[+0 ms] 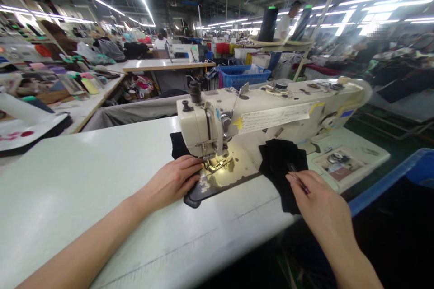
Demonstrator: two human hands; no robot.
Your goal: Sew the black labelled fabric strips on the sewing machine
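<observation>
A cream-coloured sewing machine (213,122) stands on the pale worktable, its lamp lighting the needle plate (220,162). My left hand (181,176) lies at the left of the presser foot, fingers close together and fingertips beside the needle. A piece of black fabric (179,145) sticks out behind those fingers, which partly hide it. On the right, my right hand (318,198) is closed round a slim dark tool (300,184), whose exact kind I cannot make out. Under its tip lie several black fabric pieces (280,167), draping over the table's front edge.
The worktable (84,180) has ruler marks along its front edge. A blue bin (383,185) with dark fabric stands at the lower right. Behind the machine are a blue basket (242,74), thread cones (267,25) and another sewing table (162,64). A person (285,27) stands farther back.
</observation>
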